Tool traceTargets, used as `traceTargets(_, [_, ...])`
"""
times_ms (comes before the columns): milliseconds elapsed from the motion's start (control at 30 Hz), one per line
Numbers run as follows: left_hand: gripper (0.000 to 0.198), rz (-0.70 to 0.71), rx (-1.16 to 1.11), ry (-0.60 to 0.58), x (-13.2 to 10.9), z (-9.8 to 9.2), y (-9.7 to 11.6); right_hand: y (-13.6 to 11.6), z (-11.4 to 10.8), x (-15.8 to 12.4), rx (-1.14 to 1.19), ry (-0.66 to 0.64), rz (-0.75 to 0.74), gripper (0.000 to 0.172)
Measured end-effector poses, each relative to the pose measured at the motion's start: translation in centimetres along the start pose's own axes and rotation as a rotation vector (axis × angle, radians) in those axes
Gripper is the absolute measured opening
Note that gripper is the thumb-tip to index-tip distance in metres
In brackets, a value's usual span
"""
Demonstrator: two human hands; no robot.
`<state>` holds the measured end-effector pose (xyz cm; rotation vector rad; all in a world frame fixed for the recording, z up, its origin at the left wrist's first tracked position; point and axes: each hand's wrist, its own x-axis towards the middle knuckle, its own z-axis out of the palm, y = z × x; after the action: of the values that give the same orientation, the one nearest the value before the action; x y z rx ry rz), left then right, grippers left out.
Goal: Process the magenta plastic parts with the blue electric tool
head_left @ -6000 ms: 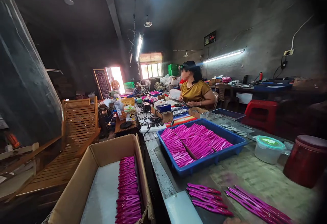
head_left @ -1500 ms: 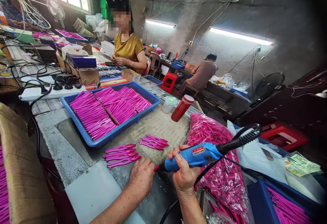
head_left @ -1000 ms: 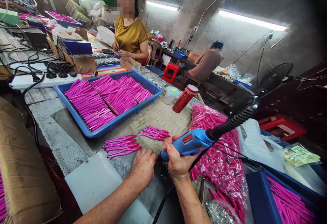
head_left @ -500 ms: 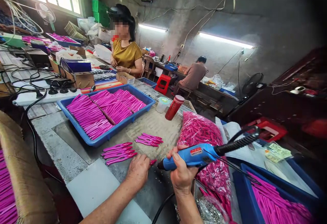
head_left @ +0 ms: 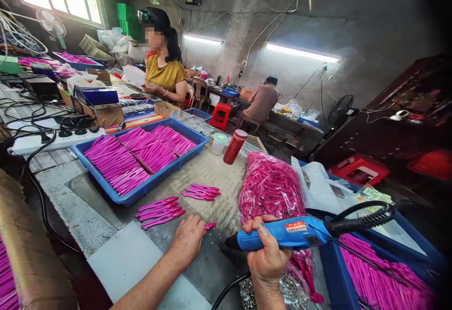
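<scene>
My right hand (head_left: 266, 258) is wrapped round a blue electric screwdriver (head_left: 280, 232), held nearly level above the table, its black nose pointing left. Its thick black cord loops off to the right. My left hand (head_left: 186, 238) rests on the table with fingers closed over a slim pink plastic handle; only its darker pink tip (head_left: 211, 226) shows beyond the fingertips. A gap separates the screwdriver's nose from that tip. Tiny metal screws (head_left: 216, 240) lie scattered between them. Just beyond my left hand are two small rows of pink handles (head_left: 160, 212), (head_left: 201, 191).
A blue tray (head_left: 123, 198) of pink handles stands at the back left. A red flask (head_left: 235, 147), a lidded tub (head_left: 219, 144) and a plastic bag of pink parts (head_left: 270, 185) line the right side. Another blue tray (head_left: 328, 272) is at far right. A co-worker (head_left: 165, 72) sits across the table.
My right hand has drawn the screwdriver right and slightly toward me, away from the pink tip. My left hand keeps its place on the handle. The whole view has shifted slightly.
</scene>
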<state>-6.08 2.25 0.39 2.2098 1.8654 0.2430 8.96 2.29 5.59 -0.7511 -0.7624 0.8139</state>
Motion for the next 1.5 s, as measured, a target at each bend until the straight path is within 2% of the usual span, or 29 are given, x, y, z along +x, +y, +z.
traceTargets(467, [0.023,0.034,0.064,-0.032,0.09,0.14,0.16,-0.29,-0.34,0.0,0.001,0.029,0.024,0.026])
traceTargets(867, [0.025,0.015,0.063,-0.086,0.18,-0.14,0.53,0.2,-0.01,-0.14,-0.01,-0.019,0.035,0.026])
traceTargets(1500, [0.026,-0.074,0.01,0.057,0.38,-0.07,-0.15,-0.45,-0.36,-0.24,0.008,0.009,0.04,0.025])
